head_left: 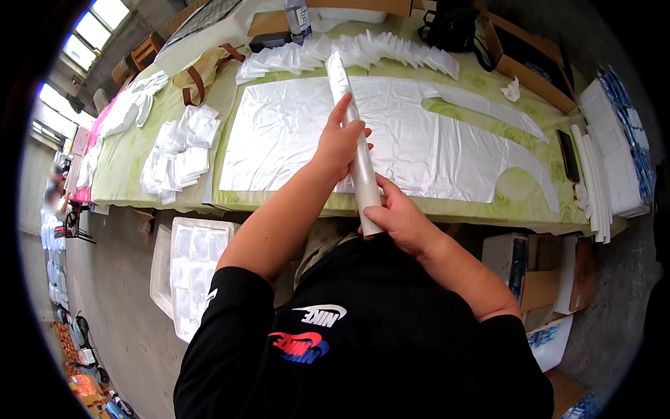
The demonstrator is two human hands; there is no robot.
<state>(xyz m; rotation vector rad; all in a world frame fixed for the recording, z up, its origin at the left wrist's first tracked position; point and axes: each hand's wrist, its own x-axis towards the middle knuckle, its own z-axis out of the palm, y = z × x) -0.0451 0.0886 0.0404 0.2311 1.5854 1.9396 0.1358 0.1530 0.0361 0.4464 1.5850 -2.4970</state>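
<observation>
A long roll of thin, whitish plastic film (359,167) slants upward over the table's front edge, away from my body. My left hand (340,140) is closed around its middle, thumb across the top. Lower down, my right hand (399,218) grips the near end. Behind the roll, a glossy white plastic sheet (293,112) lies flat on the table, lightly creased. Its right side has curved cut-outs and long strips, like a disposable apron. The roll's far tip reaches over the sheet's back edge.
Small folded plastic packets lie in a left pile (183,155) and a back row (349,52). A bottle (298,19), cardboard box (527,59) and phone (568,155) stand or lie around. White tubes (593,181) overhang the right edge; a packet-filled bin (199,269) stands below left.
</observation>
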